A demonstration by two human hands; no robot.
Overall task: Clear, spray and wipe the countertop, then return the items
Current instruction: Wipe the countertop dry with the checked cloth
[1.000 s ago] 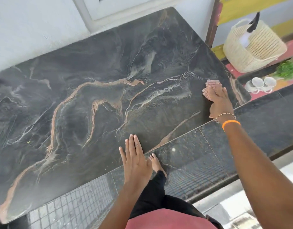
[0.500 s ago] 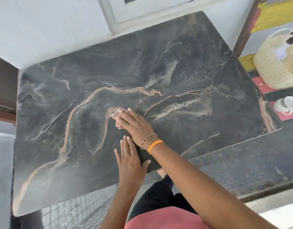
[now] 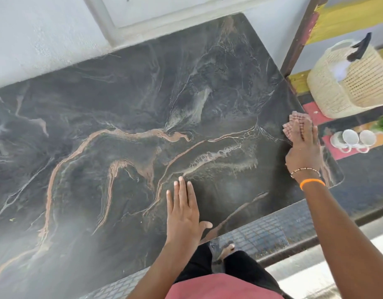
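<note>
The dark marble countertop [image 3: 125,108] with tan and white veins fills most of the view, with nothing standing on it. My right hand [image 3: 302,147] lies flat near the right edge and presses a pink checked cloth [image 3: 294,121] onto the stone. The cloth shows only beyond my fingertips. My left hand [image 3: 183,212] rests flat on the stone near the front edge, fingers straight and together, thumb out.
A woven cream basket [image 3: 346,83] with a spray bottle's black trigger [image 3: 360,47] sticking out stands on the floor at the right. Beside it lie two white cups [image 3: 356,138] and some greens [image 3: 382,124]. A white wall and window frame [image 3: 130,20] back the counter.
My right hand has swept the cloth from the counter's middle back to its right edge. My left hand has stayed flat near the front edge. The view shifted left.
</note>
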